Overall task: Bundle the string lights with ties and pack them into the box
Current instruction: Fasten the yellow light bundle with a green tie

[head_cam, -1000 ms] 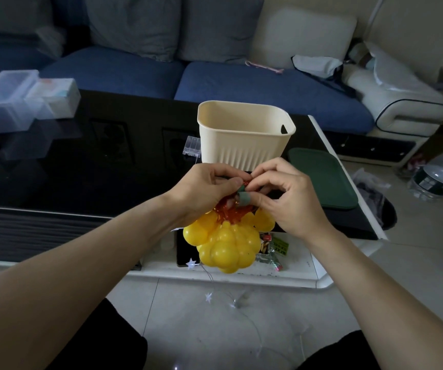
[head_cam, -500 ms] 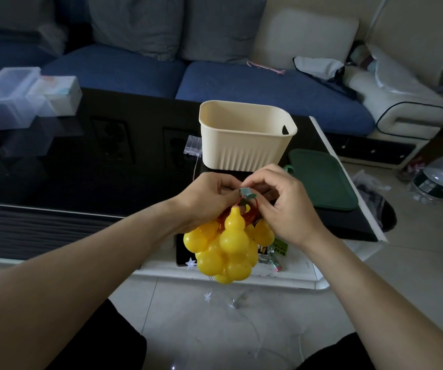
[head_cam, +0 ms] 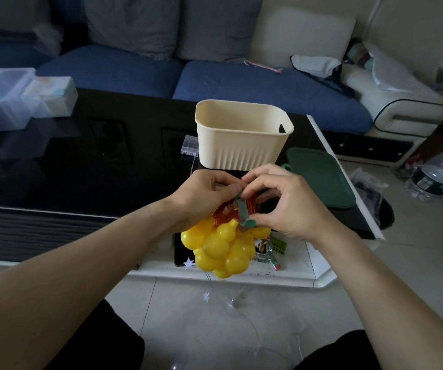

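A bunch of yellow gourd-shaped string lights (head_cam: pixel 221 247) with coiled orange-red wire on top hangs over the table's near edge. My left hand (head_cam: pixel 201 194) grips the coiled wire from the left. My right hand (head_cam: pixel 279 202) pinches a green tie (head_cam: pixel 243 212) that runs across the wire, its thumb pressing the tie's lower end. The cream ribbed box (head_cam: pixel 241 134) stands open on the black table just beyond my hands. A second string with small star lights (head_cam: pixel 206 295) trails on the floor, and its clear battery case (head_cam: pixel 189 145) lies left of the box.
A green lid (head_cam: pixel 319 177) lies right of the box on the black glass table (head_cam: pixel 68 161). Clear plastic containers (head_cam: pixel 15 98) sit at the far left. Snack wrappers (head_cam: pixel 271 249) lie on the white lower shelf. A water bottle (head_cam: pixel 439 174) stands on the floor at right; a blue sofa is behind.
My hands and the bunch dropped slightly. The green tie, earlier a small end between my fingertips, is now drawn out across the wire by my right hand, and one gourd has turned to the front.
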Demonstrator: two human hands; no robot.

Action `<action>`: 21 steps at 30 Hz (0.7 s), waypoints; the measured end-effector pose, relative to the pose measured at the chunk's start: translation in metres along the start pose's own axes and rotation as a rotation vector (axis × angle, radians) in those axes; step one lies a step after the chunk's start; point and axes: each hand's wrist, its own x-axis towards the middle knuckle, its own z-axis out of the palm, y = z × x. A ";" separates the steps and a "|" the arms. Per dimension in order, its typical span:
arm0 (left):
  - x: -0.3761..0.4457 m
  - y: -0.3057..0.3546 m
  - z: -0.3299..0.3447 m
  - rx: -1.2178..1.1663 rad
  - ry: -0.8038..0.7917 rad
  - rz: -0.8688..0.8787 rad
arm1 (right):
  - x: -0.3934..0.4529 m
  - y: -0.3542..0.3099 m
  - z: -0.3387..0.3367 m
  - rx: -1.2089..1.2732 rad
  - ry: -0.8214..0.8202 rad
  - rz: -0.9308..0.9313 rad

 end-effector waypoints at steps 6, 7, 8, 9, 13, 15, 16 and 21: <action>0.001 0.002 -0.002 0.044 0.047 0.033 | -0.002 -0.003 0.008 -0.128 0.182 -0.044; 0.001 0.002 -0.002 0.075 0.050 0.053 | -0.002 -0.002 0.011 -0.106 0.203 -0.030; 0.000 0.002 -0.001 0.112 0.052 0.076 | -0.001 -0.002 0.014 -0.063 0.207 -0.008; 0.000 0.002 0.000 0.145 0.055 0.098 | -0.001 0.000 0.017 0.000 0.194 0.015; -0.001 0.002 0.001 0.198 0.085 0.141 | -0.001 0.003 0.021 0.278 0.153 0.075; -0.001 0.004 -0.002 0.213 0.091 0.153 | -0.001 0.003 0.021 0.363 0.117 0.062; -0.001 0.004 -0.002 0.218 0.091 0.157 | -0.001 0.003 0.021 0.404 0.095 0.058; -0.002 0.004 -0.004 0.219 0.101 0.155 | -0.001 0.007 0.021 0.555 0.010 0.062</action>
